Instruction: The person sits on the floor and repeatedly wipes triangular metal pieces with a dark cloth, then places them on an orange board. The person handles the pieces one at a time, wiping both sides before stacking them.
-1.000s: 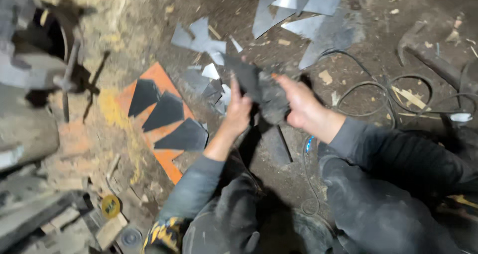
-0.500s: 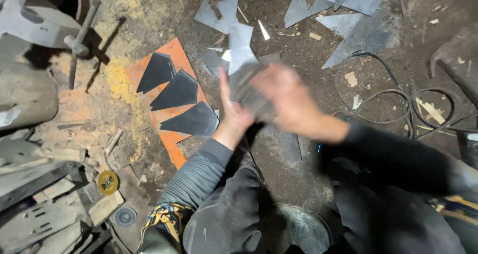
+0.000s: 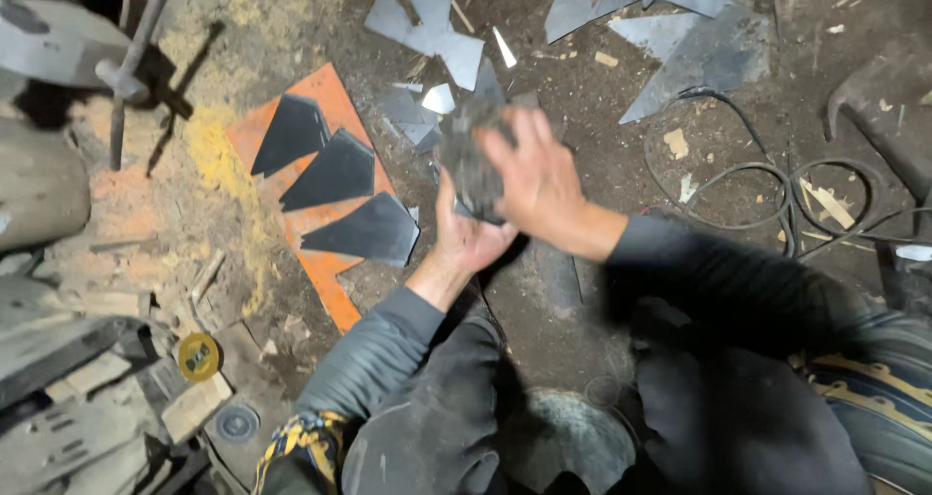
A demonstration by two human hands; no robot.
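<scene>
Both hands meet over a dirt floor. My left hand [image 3: 466, 238] is palm up under a dark grey metal piece [image 3: 474, 155], gripping its lower end. My right hand [image 3: 536, 180] closes over the same piece from the right, fingers wrapped on its upper part. The piece is blurred and its shape is hard to make out. Just left of the hands lies an orange board [image 3: 316, 252] carrying three dark triangular metal plates [image 3: 335, 175].
Several grey sheet-metal offcuts [image 3: 437, 29] lie scattered on the ground beyond the hands. A black cable [image 3: 738, 194] loops at the right, near a hammer-like tool [image 3: 879, 107]. A metal rod [image 3: 131, 68], wood scraps and a small yellow disc [image 3: 197, 355] sit at the left.
The hands and the metal piece have shifted slightly up and right in view; my right hand has moved over the top of the piece, covering more of it.
</scene>
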